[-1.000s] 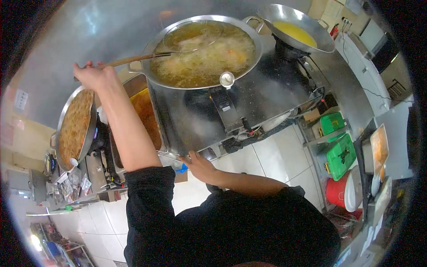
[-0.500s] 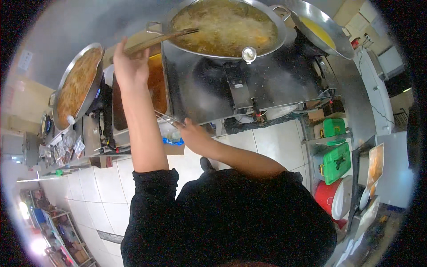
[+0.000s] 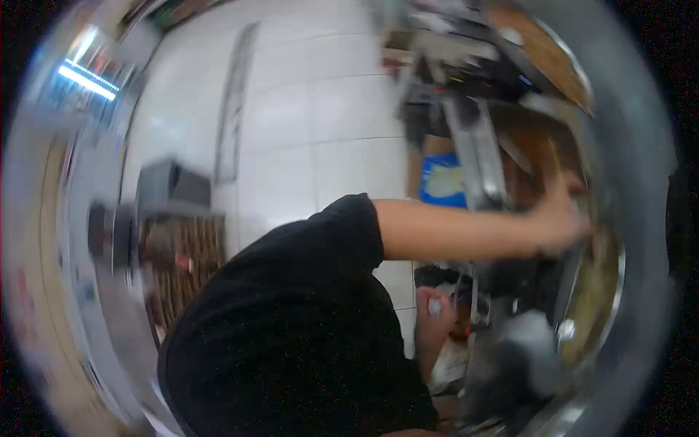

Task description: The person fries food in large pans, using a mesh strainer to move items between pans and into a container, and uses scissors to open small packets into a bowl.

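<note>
My left arm reaches out to the right over the stove line. My left hand (image 3: 557,222) is smeared by motion, and whether it holds anything is unclear. It is beside a rectangular metal pan (image 3: 489,164) of orange-brown liquid, where a pale flat utensil (image 3: 515,154) shows. Just past the hand is the wok (image 3: 620,280) of yellowish frying oil, with a round dial thermometer (image 3: 566,330) at its rim. Lower and closer to my body, my right hand (image 3: 433,331) is closed in a fist; a shiny metal utensil end (image 3: 435,306) shows in it.
A second wok (image 3: 550,54) with brown contents stands at the upper right. Below the counter edge sits a box with a blue liner (image 3: 444,178). White floor tiles (image 3: 320,109) stretch left to a grey bin (image 3: 173,188) and a brown slatted crate (image 3: 186,255).
The view has swung left, bringing the stove to the right side. My right hand has drawn back toward my body. The wooden chopsticks at my left hand no longer show clearly.
</note>
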A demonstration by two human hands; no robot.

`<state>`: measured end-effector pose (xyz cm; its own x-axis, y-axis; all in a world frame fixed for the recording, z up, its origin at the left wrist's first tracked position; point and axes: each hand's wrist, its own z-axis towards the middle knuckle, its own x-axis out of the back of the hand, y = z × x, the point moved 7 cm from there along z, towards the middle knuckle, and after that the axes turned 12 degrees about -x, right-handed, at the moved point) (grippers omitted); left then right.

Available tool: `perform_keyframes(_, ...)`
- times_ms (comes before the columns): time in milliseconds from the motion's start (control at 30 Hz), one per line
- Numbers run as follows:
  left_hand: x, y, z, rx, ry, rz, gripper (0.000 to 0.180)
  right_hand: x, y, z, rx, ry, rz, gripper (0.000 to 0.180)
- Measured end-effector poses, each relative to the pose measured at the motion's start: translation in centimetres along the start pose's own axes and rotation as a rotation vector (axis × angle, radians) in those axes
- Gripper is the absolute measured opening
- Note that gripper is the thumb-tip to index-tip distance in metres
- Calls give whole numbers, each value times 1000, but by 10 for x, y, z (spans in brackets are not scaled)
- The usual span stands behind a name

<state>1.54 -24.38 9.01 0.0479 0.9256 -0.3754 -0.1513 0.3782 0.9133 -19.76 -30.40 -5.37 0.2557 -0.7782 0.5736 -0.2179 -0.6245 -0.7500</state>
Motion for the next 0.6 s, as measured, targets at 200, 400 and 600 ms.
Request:
perform_keyframes(200, -141, 77, -137, -810, -1096, 532, 46, -105, 39, -71, 39, -930, -133, 48)
perform_keyframes(400, -73, 85, -198, -585, -808, 922, 46, -147, 29, -132, 279, -1308, -506, 56)
perform_keyframes(600, 33, 124, -332, -409, -629, 1207, 46, -207, -3, -191, 325, -1312, -516, 63)
